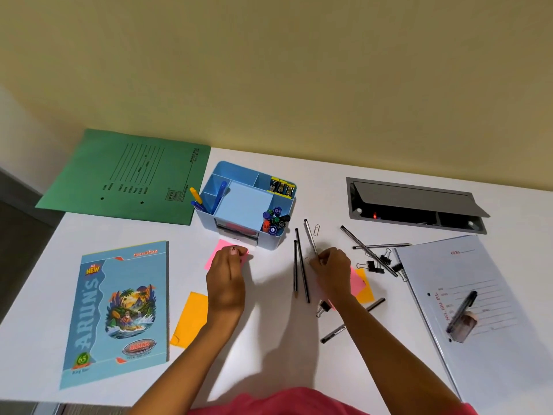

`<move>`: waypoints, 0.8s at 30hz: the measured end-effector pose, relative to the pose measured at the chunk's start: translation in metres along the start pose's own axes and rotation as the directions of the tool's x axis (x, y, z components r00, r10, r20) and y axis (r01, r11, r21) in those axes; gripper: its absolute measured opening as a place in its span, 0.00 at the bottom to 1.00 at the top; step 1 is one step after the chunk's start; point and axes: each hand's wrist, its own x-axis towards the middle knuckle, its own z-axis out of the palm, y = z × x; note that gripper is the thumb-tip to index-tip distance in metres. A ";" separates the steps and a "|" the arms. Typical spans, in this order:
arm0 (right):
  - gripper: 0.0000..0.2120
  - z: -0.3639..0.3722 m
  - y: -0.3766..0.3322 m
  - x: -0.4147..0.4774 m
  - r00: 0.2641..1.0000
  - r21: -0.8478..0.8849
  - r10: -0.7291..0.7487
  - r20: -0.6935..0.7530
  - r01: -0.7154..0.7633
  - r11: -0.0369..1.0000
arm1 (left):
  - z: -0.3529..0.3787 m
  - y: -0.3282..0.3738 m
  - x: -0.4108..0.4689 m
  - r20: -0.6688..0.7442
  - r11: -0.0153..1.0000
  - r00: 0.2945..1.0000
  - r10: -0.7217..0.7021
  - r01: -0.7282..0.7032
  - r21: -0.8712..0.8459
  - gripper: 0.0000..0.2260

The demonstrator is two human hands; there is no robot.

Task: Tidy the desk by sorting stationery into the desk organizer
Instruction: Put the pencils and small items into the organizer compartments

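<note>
Item, right hand (330, 265): fingers closed narrow on the lower end of one dark pencil (309, 235), which lay angled up toward the desk organizer (236, 170) at the back of the white desk (269, 339). Item, left hand (227, 274): fingers curled over the near edge of a pink sticky note (220, 250), apparently pinching it, just in front of the organizer. Loose stock: two pencils (300, 265) flat between my hands, a paper clip (316, 230) beside the held pencil, binder clips (377, 265) and further pencils to the right, an orange note (191, 319) near my left wrist. Hazards, in my judgement: gripped at one end, the pencil could swing and flick the paper clip away; the markers (275, 220) crowded their compartment and might reject it; my right forearm could sweep off the stationery under it; a hasty pull could crease the note.
</note>
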 end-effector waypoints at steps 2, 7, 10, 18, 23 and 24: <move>0.05 -0.006 -0.006 -0.002 0.998 0.078 -0.046 -0.047 0.050 0.996 | 0.000 0.003 0.001 0.003 1.000 1.000 0.030 -0.030 -0.002 0.15; 0.09 -0.035 -0.048 -0.013 0.957 0.218 -0.237 -0.171 0.271 0.938 | -0.003 0.019 0.004 0.046 0.977 0.977 0.207 -0.209 0.040 0.09; 0.08 -0.055 -0.083 -0.022 0.930 0.200 -0.342 -0.132 0.363 0.910 | -0.006 0.038 0.008 0.170 0.890 0.889 0.426 -0.445 0.101 0.13; 0.04 -0.076 -0.136 -0.045 0.831 0.171 -0.542 -0.124 0.556 0.814 | -0.007 0.058 0.034 0.286 0.618 0.707 0.647 -0.706 0.347 0.17; 0.04 -0.077 -0.147 -0.042 0.851 0.179 -0.487 -0.195 0.519 0.836 | -0.014 0.063 0.061 0.075 0.739 0.795 0.601 -0.589 0.326 0.15; 0.04 -0.076 -0.148 -0.041 0.867 0.208 -0.465 -0.181 0.495 0.843 | -0.016 0.060 0.073 0.080 0.716 0.796 0.600 -0.579 0.390 0.14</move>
